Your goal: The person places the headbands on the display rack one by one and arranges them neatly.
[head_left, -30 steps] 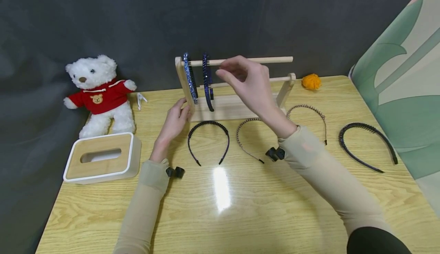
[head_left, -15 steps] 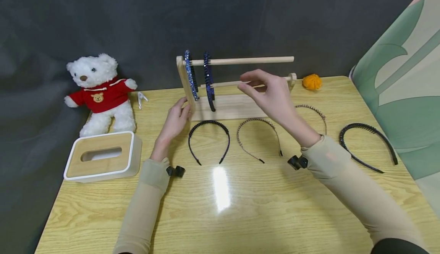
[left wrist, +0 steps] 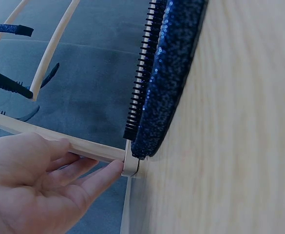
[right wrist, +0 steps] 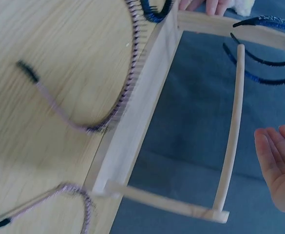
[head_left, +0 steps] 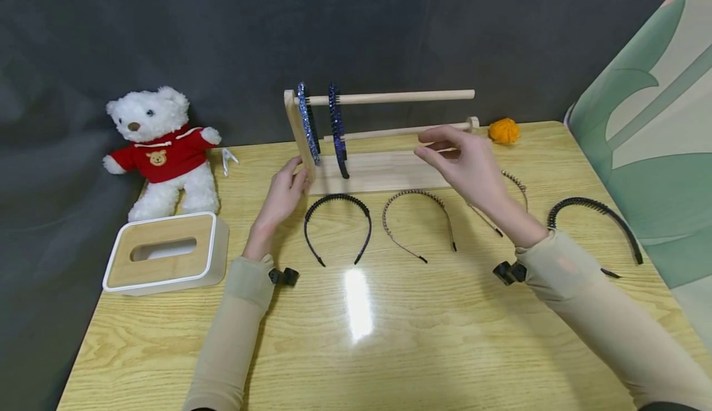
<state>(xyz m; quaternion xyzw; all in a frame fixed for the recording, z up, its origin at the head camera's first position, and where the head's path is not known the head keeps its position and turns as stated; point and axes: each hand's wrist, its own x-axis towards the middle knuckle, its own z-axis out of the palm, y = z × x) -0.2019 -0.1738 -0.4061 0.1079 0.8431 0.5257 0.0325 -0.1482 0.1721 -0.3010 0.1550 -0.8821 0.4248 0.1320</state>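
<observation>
A wooden headband rack point(head_left: 378, 173) stands at the back of the table. My left hand point(head_left: 283, 191) grips the lower left end of the rack; in the left wrist view its fingers point(left wrist: 105, 180) lie along the wooden base. On the upper rod point(head_left: 411, 97) hang a glittery blue headband point(head_left: 305, 120) and a dark navy headband point(head_left: 336, 114), both toward the left. My right hand point(head_left: 473, 167) hovers in front of the rack's right end, its fingers loosely bent around nothing. It hides the rack's right upright and part of a thin brown headband point(head_left: 514, 179).
On the table lie a black toothed headband point(head_left: 337, 197), a thin brown headband point(head_left: 414, 193) and a thicker black headband point(head_left: 625, 228) at right. An orange ball-like object point(head_left: 504, 131) sits behind. Left are a white teddy bear point(head_left: 161, 157), a tissue box point(head_left: 167, 253) and a small white clip point(head_left: 228, 161).
My right hand has moved right and down, away from the hanging headbands and upper rod. My left hand has stayed on the rack's left end.
</observation>
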